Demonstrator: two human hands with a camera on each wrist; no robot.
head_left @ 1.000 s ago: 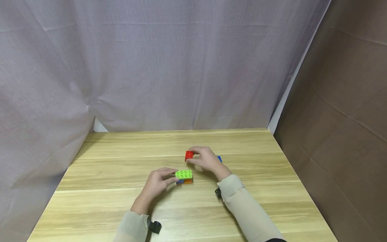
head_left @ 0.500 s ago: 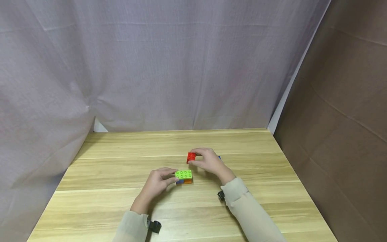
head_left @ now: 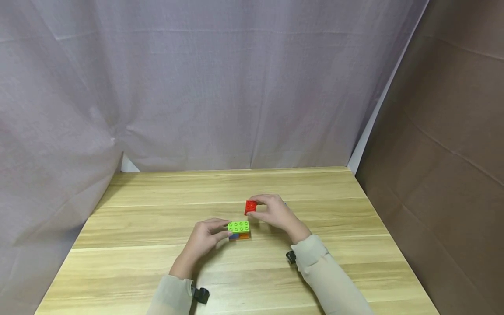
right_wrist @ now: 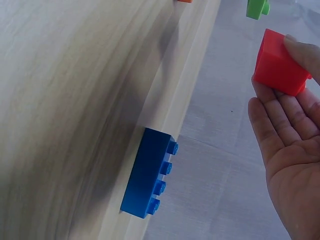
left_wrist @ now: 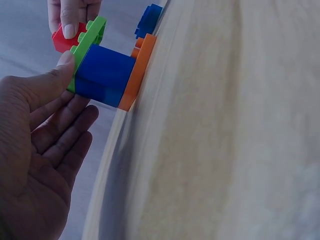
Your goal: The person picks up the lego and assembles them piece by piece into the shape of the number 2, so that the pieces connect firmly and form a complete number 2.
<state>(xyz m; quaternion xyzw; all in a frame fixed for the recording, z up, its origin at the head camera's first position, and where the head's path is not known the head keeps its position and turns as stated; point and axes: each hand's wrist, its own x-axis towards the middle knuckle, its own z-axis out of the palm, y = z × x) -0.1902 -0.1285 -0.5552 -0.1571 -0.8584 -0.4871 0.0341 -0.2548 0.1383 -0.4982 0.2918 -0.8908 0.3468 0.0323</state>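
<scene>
My left hand (head_left: 204, 238) pinches the left end of a small stack of toy building bricks. A flat lime-green brick (head_left: 238, 226) tops it, a blue brick (left_wrist: 104, 72) sits in the middle under its left part, and a flat orange brick (left_wrist: 137, 72) lies at the bottom on the table. Between thumb and fingers, my right hand (head_left: 274, 213) holds a square red brick (right_wrist: 282, 62) in the air, behind and slightly right of the stack. Red and green appear apart in the right wrist view.
A long blue brick (right_wrist: 148, 172) lies on the wooden table (head_left: 138, 262), mostly hidden behind my right hand in the head view. Grey cloth (head_left: 189, 87) hangs behind the table, and a brown cloth panel (head_left: 441, 144) stands along the right side.
My right hand has moved a little to the right and nearer to me with the red brick. The left hand and the stack have stayed in place.
</scene>
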